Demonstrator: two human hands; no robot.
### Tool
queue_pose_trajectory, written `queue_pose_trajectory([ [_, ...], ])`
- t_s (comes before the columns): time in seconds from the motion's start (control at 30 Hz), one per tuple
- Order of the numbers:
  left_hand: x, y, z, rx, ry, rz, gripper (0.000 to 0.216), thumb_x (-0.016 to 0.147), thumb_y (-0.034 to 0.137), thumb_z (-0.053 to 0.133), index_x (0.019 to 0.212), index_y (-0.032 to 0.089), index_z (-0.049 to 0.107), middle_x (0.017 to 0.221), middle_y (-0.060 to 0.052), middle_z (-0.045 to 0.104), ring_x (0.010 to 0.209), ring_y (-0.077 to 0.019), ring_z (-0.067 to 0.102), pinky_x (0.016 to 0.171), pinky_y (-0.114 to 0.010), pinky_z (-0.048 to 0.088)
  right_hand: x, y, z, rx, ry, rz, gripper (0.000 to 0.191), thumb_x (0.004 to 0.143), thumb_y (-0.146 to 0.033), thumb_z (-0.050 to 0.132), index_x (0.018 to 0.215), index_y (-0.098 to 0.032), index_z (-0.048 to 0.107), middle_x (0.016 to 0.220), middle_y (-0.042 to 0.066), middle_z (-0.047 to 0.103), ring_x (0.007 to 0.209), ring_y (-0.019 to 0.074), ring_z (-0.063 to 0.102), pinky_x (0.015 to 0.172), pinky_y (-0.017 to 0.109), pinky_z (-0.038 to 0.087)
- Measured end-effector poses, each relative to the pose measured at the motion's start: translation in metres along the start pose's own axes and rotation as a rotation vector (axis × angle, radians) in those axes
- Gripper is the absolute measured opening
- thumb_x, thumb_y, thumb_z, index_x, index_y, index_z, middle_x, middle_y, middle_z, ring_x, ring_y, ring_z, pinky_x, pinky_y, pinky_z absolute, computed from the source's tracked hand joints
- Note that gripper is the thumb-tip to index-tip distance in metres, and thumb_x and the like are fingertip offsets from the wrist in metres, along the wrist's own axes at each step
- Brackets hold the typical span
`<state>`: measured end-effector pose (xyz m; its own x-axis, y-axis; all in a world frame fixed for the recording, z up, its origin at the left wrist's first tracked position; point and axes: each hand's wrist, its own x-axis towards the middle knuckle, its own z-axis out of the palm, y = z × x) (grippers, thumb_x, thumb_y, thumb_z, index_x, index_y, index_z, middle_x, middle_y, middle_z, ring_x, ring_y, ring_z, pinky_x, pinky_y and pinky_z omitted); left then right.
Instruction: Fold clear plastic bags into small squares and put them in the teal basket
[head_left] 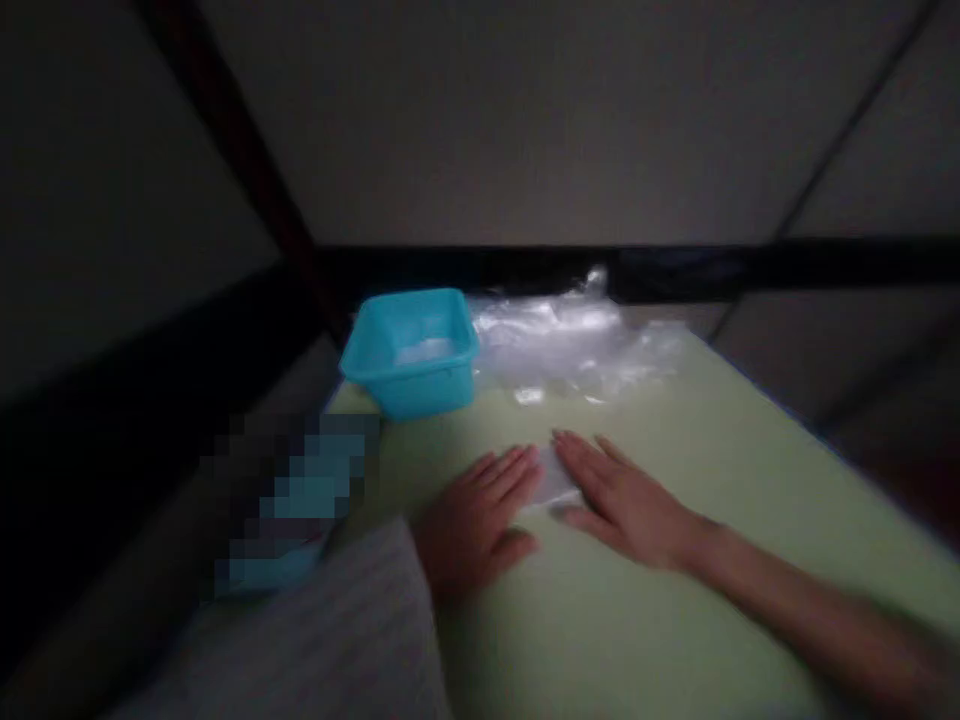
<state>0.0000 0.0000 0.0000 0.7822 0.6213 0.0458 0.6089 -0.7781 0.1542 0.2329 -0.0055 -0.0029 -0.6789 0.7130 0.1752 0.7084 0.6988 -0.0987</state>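
A small piece of clear plastic (553,478), perhaps a bag, lies flat on the pale green tabletop (600,630). My left hand (480,515) rests palm down with its fingertips over the plastic's left edge, fingers stretched out and thumb apart. From the other side, my right hand (619,500) lies flat with its fingers on the plastic's right edge. Neither hand grips anything. The plastic between them shows a faint shine; its ends are hidden under the fingers. The picture is dim and somewhat blurred.
A turquoise plastic basin (424,390) stands at the table's far left, with something whitish inside. To its right lies a crumpled heap of clear plastic (570,340). A pixelated patch covers the left table edge. Dark-framed partition panels (525,130) rise behind.
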Motion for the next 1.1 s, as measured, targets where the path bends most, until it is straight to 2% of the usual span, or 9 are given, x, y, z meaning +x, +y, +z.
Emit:
queue_pose_trajectory([
  [0.13,-0.004,0.002,-0.003,-0.011,0.012,0.013,0.061,0.088,0.043,0.046,0.140,0.013,0.030,0.149,-0.013,0.022,0.138,-0.0260,0.016,0.111,-0.045,0.018,0.000,0.000,-0.003,0.001,0.018,-0.014,0.070,0.092,-0.052,0.031,0.145,-0.008,0.015,0.147,0.017,0.022,0.137,0.0248,0.019,0.110,0.049,0.022],
  [0.27,-0.003,0.001,-0.003,-0.013,0.016,0.018,0.063,0.088,0.047,0.044,0.141,0.017,0.027,0.150,-0.012,0.022,0.139,-0.0258,0.015,0.111,-0.045,0.018,-0.001,-0.004,-0.009,-0.001,-0.043,-0.161,0.081,0.089,-0.058,0.033,0.145,-0.007,0.004,0.150,0.017,0.011,0.139,0.0251,0.010,0.112,0.050,0.014],
  [0.47,-0.002,0.000,-0.002,-0.020,0.003,0.019,0.065,0.088,0.050,0.043,0.142,0.018,0.025,0.151,-0.012,0.019,0.139,-0.0268,0.014,0.111,-0.046,0.017,-0.005,-0.007,-0.008,0.046,-0.113,-0.155,0.086,0.088,-0.060,0.032,0.145,-0.008,-0.006,0.149,0.019,0.015,0.139,0.0248,0.011,0.113,0.049,0.012],
  [0.8,-0.003,0.001,-0.003,-0.014,-0.006,0.015,0.066,0.088,0.050,0.043,0.142,0.017,0.025,0.151,-0.012,0.017,0.139,-0.0273,0.013,0.111,-0.046,0.017,-0.006,-0.006,-0.006,0.043,-0.103,-0.157,0.087,0.088,-0.061,0.033,0.144,-0.009,-0.008,0.149,0.019,0.013,0.139,0.0261,0.011,0.112,0.049,0.014],
  [1.1,-0.004,0.001,0.000,0.021,0.027,0.031,0.065,0.089,0.049,0.043,0.142,0.018,0.025,0.151,-0.012,0.017,0.139,-0.0274,0.012,0.111,-0.046,0.016,-0.012,-0.002,-0.006,-0.027,-0.067,-0.117,0.084,0.088,-0.060,0.036,0.145,-0.008,0.002,0.148,0.019,0.018,0.138,0.0264,0.012,0.111,0.050,0.016],
])
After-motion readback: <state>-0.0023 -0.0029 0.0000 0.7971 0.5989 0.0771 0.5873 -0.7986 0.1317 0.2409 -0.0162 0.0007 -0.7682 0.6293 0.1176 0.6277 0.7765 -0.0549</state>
